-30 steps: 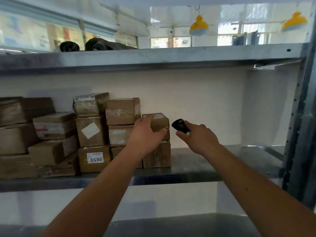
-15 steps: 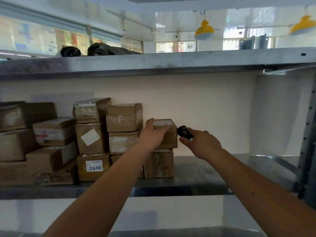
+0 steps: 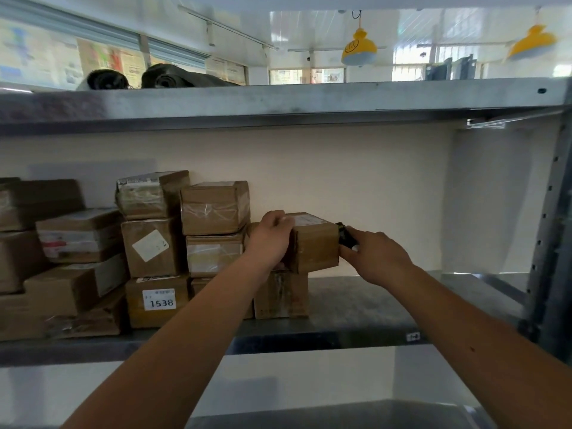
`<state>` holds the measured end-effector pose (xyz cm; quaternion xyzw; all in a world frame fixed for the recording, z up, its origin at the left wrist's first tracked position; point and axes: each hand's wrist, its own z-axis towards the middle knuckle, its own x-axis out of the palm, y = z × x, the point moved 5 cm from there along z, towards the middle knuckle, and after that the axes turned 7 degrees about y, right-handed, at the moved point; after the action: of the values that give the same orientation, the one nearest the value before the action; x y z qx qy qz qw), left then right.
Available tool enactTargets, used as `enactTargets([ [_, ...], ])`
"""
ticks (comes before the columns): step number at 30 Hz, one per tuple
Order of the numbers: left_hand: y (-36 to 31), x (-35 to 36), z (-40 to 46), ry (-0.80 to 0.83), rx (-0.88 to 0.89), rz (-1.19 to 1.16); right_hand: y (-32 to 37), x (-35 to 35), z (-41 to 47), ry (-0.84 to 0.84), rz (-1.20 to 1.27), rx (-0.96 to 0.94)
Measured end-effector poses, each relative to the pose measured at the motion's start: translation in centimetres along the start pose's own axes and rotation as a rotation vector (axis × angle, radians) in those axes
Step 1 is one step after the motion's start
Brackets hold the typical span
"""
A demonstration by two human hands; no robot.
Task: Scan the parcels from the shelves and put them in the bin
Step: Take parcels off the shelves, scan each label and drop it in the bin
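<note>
A small brown cardboard parcel (image 3: 314, 246) sits on top of another box (image 3: 280, 294) at the right end of the stacked parcels on the metal shelf (image 3: 356, 308). My left hand (image 3: 270, 238) grips the parcel's left top edge, fingers curled over it. The parcel is turned askew and juts out to the right over the box below. My right hand (image 3: 376, 255) holds a small black scanner (image 3: 346, 238) against the parcel's right side. No bin is in view.
Several taped brown parcels (image 3: 213, 209) are stacked left of the gripped one, one labelled 1538 (image 3: 159, 298). The upper shelf (image 3: 278, 100) carries dark rolled bags (image 3: 167, 77). A perforated metal upright (image 3: 554, 243) stands at the right. A lower shelf surface (image 3: 340, 416) lies below.
My left hand went from reaching toward the top parcel to gripping it and turning it out to the right. My right hand brought the scanner up against the parcel's right side.
</note>
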<state>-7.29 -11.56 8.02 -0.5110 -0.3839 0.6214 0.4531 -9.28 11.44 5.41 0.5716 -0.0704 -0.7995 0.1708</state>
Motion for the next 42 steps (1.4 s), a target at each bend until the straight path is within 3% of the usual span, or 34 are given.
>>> enactTargets([
  [6,0.0,0.0,-0.3,0.08,-0.068,-0.074,-0.2,0.3,0.3,-0.017,0.013,0.025],
  [17,0.6,-0.2,-1.3,-0.07,0.007,-0.152,-0.9,0.4,0.1,-0.041,0.124,0.045],
  [27,0.3,0.9,-0.6,-0.107,0.024,-0.21,-1.7,1.1,-4.8,-0.071,0.206,0.059],
  [34,0.2,0.6,-0.4,-0.169,0.091,0.039,-1.4,1.4,-4.6,-0.067,0.136,0.059],
  [42,-1.0,0.9,-0.8,-0.079,0.259,0.266,-2.5,1.9,-4.4,-0.005,0.163,0.088],
])
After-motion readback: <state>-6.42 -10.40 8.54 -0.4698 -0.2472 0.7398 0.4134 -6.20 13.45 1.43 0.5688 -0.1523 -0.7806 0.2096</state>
